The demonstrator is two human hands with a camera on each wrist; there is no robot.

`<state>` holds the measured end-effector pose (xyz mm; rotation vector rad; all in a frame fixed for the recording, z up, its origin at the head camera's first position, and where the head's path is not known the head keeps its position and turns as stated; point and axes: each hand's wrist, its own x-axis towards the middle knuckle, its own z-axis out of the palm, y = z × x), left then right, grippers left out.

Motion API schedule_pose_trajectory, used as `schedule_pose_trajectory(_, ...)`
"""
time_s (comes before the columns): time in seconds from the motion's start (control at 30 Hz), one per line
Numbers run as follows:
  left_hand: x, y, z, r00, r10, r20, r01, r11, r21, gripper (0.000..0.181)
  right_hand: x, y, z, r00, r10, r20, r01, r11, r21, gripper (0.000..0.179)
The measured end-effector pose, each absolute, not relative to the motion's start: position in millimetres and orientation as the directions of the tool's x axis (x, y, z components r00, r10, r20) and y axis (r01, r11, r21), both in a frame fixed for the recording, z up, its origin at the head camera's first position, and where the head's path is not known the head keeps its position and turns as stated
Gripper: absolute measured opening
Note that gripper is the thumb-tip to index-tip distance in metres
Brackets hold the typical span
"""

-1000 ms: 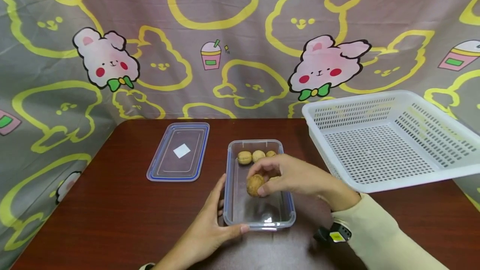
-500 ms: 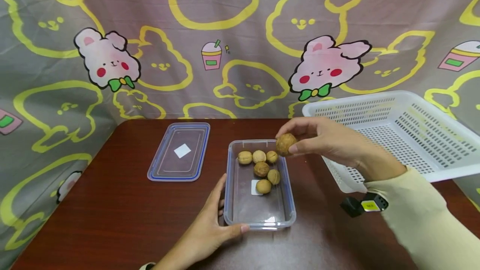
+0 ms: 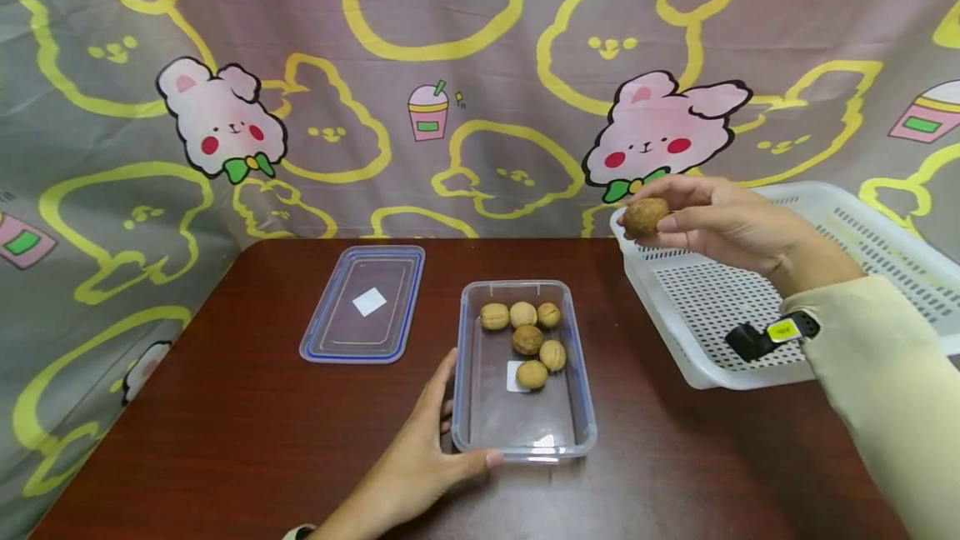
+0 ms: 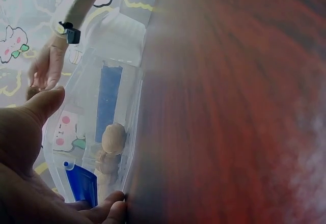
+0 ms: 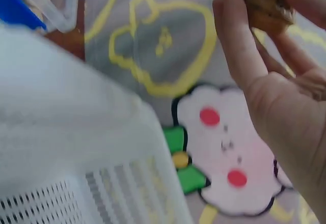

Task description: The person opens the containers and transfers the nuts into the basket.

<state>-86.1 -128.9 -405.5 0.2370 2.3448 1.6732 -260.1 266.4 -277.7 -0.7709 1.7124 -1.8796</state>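
Observation:
Between thumb and fingers, my right hand pinches a brown walnut, held up over the left rim of the white basket. The right wrist view shows the same walnut at its top edge. My left hand grips the near left corner of a clear plastic container, thumb at the near rim and fingers along the left wall. Inside the container, several walnuts lie toward the far end, one darker than the others. A white label shows beneath the nearest walnut.
A clear lid with a blue seal and a white label lies flat on the dark red table, left of the container. Behind the table hangs a patterned curtain. The perforated basket takes up the table's right side.
My right hand has lifted the walnut out from over the container, up and right to the basket's rim. My left hand stays at the container's corner.

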Motion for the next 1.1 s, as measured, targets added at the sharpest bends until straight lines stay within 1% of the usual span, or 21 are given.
schedule_pose_trajectory(0.07,-86,-129,-406,-0.956,0.274,-0.107,-0.013,0.322,0.947,0.123,-268,278,-283,-0.702,-0.704,0.105,-0.014,-0.134,-0.991,0.042)
schedule_pose_trajectory(0.17,-86,-128,-407,-0.957,0.273,-0.096,-0.007,0.307,0.952,0.123,-278,294,-291,-0.686,-0.719,0.114,0.018,-0.174,-0.985,0.044)
schedule_pose_trajectory(0.23,-86,-128,-407,-0.957,0.274,-0.095,-0.008,0.304,0.953,0.123,-282,302,-295,-0.691,-0.716,0.104,0.074,-0.213,-0.974,0.047)
schedule_pose_trajectory(0.37,-86,-128,-407,-0.957,0.273,-0.096,-0.006,0.313,0.950,0.123,-289,319,-303,-0.731,-0.680,0.059,0.148,-0.241,-0.959,0.049)
schedule_pose_trajectory(0.5,-85,-128,-406,-0.957,0.274,-0.092,-0.002,0.314,0.949,0.123,-296,329,-312,-0.788,-0.616,-0.022,0.161,-0.172,-0.972,0.046)
schedule_pose_trajectory(0.57,-85,-128,-406,-0.958,0.273,-0.090,0.001,0.315,0.949,0.123,-300,330,-316,-0.805,-0.589,-0.066,0.177,-0.132,-0.975,0.044)
schedule_pose_trajectory(0.67,-85,-129,-407,-0.958,0.274,-0.088,0.003,0.318,0.948,0.121,-305,330,-325,-0.801,-0.589,-0.105,0.205,-0.105,-0.973,0.042)
schedule_pose_trajectory(0.83,-84,-129,-407,-0.958,0.276,-0.083,0.013,0.329,0.944,0.121,-312,334,-338,-0.758,-0.636,-0.147,0.214,-0.029,-0.976,0.046)
schedule_pose_trajectory(0.9,-84,-129,-407,-0.959,0.273,-0.080,0.015,0.332,0.943,0.121,-314,335,-341,-0.768,-0.614,-0.182,0.222,0.012,-0.975,0.045)
schedule_pose_trajectory(1.1,-85,-130,-407,-0.958,0.274,-0.087,0.012,0.343,0.939,0.122,-315,342,-345,-0.818,-0.486,-0.308,0.270,0.148,-0.951,0.040)
